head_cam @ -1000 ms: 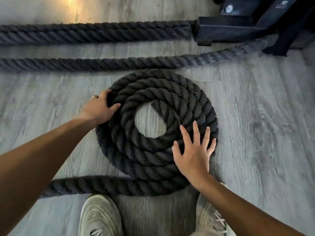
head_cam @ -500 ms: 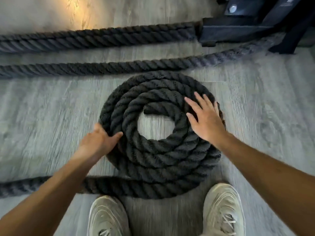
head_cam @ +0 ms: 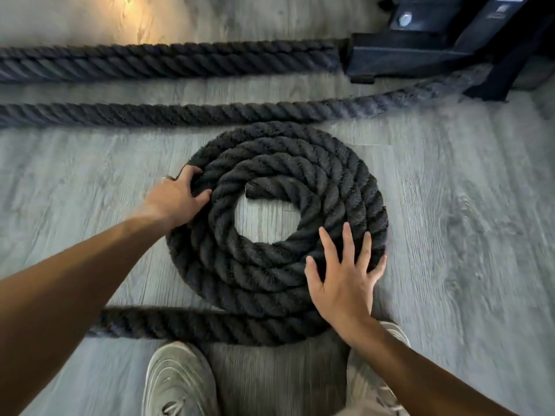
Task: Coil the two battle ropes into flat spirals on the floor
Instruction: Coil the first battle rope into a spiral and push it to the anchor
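Two pale sneakers [head_cam: 180,382] stand nearest on the grey plank floor [head_cam: 465,235]; just beyond them the rope's loose tail [head_cam: 186,324] runs left from the spiral [head_cam: 258,274]; the right hand [head_cam: 344,280] lies flat on the near-right turns, fingers [head_cam: 348,244] straight and spread; the left hand [head_cam: 177,199] grips the outer turn, fingers curled over it; further off two straight rope lengths [head_cam: 180,114] reach a black anchor frame [head_cam: 420,55]; a hard turn could likely lift or overlap the turns.
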`<state>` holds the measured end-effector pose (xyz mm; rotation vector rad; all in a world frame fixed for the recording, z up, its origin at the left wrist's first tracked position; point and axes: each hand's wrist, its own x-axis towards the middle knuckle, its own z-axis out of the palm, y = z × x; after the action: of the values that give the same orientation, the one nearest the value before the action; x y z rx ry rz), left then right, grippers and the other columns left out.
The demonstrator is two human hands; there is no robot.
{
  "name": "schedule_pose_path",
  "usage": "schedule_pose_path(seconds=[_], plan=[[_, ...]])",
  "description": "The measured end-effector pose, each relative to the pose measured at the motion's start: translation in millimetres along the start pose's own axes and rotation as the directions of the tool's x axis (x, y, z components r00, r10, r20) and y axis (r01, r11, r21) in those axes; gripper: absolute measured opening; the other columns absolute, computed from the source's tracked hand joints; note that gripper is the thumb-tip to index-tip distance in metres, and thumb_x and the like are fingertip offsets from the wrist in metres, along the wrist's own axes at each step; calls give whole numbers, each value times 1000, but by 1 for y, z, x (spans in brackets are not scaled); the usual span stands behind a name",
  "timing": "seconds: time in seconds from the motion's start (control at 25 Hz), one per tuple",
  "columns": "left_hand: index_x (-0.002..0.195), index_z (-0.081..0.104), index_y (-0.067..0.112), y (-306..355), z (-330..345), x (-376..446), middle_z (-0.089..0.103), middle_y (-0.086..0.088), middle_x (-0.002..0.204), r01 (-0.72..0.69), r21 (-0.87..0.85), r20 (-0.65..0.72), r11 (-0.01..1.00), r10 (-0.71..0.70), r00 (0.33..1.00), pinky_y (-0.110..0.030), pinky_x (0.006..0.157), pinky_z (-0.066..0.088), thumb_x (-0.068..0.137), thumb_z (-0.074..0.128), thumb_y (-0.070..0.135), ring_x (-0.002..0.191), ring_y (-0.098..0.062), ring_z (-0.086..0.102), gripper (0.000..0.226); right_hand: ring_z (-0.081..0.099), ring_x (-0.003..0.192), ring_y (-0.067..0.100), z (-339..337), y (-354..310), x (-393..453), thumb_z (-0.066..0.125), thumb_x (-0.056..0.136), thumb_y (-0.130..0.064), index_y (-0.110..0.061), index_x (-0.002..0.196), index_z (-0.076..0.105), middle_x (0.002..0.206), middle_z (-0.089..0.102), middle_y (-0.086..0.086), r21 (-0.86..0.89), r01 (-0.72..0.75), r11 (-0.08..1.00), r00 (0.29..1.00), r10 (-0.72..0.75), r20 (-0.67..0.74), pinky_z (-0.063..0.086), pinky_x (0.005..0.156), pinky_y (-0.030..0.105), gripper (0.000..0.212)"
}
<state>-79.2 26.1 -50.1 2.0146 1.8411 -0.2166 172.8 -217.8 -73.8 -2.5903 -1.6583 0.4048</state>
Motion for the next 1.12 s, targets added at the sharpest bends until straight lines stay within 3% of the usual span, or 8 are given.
schedule_pose_path(seconds=[0.2, 0.28, 0.4, 0.56, 0.64, 0.72, 0.88, 1.12], plan=[[127, 48, 17, -5, 3, -53, 69, -22, 100, 92, -13, -4, 996, -92, 996, -42, 79, 50, 87, 58, 59, 94, -41, 65, 58, 6, 153, 38, -23, 45, 73, 16, 100, -60, -47, 157, 14, 169, 10, -4, -102, 286, 953, 957, -279, 77, 5, 115, 72, 58], [123, 45, 12, -6, 14, -86, 68, -23, 94, 84, 36, -9, 996, -83, 996, -44, 76, 50, 89, 53, 62, 91, -42, 65, 61, -2, 154, 36, -37, 56, 110, 3, 102, -56, -53, 154, -3, 169, 1, -9, -188, 400, 897, 916, -381, 126, 0, 116, 72, 52], [129, 35, 12, 1, 26, -115, 68, -20, 99, 158, 181, 96, 971, -177, 979, -41, 76, 48, 88, 40, 74, 96, -39, 66, 75, -16, 153, 32, -46, 46, 140, -4, 101, -57, -63, 145, -20, 166, -18, -15, -209, 356, 911, 927, -316, 200, -7, 117, 68, 48], [134, 26, 23, 0, 4, -86, 61, -19, 116, 190, 185, 196, 964, -225, 954, -45, 86, 50, 83, 48, 76, 105, -40, 62, 77, -8, 153, 37, -25, 8, 96, 9, 104, -51, -51, 156, -1, 169, -10, -4, -17, 91, 996, 992, -90, 90, -5, 117, 68, 54], [141, 24, 30, -3, -13, -54, 53, -24, 124, 162, 27, 155, 986, -164, 974, -47, 91, 49, 88, 52, 63, 106, -43, 60, 69, -3, 153, 42, -6, -2, 45, 15, 104, -52, -38, 160, 14, 170, 2, 5, 40, 19, 999, 1000, -20, 6, -4, 118, 67, 58], [146, 26, 34, -3, -23, -24, 49, -25, 131, 118, -106, 128, 987, -104, 986, -47, 97, 46, 90, 56, 56, 111, -43, 57, 67, 1, 152, 46, 5, 0, 9, 22, 102, -57, -29, 160, 21, 168, 11, 13, -5, 47, 999, 999, -47, -15, -1, 119, 65, 64], [148, 26, 38, 0, -15, 1, 50, -25, 132, 64, -154, 105, 986, -48, 993, -45, 102, 43, 90, 56, 58, 118, -42, 55, 68, 2, 152, 45, 5, 9, 8, 28, 100, -61, -25, 159, 25, 167, 13, 13, -44, 102, 994, 994, -104, -25, 8, 119, 65, 69], [145, 26, 23, -2, -6, -33, 56, -28, 122, 196, -47, 61, 980, -193, 979, -49, 92, 47, 88, 53, 61, 109, -45, 58, 74, 0, 153, 41, -17, 32, 62, 3, 101, -63, -34, 160, 12, 169, 9, 9, -167, 306, 937, 951, -292, 106, 8, 120, 63, 66]])
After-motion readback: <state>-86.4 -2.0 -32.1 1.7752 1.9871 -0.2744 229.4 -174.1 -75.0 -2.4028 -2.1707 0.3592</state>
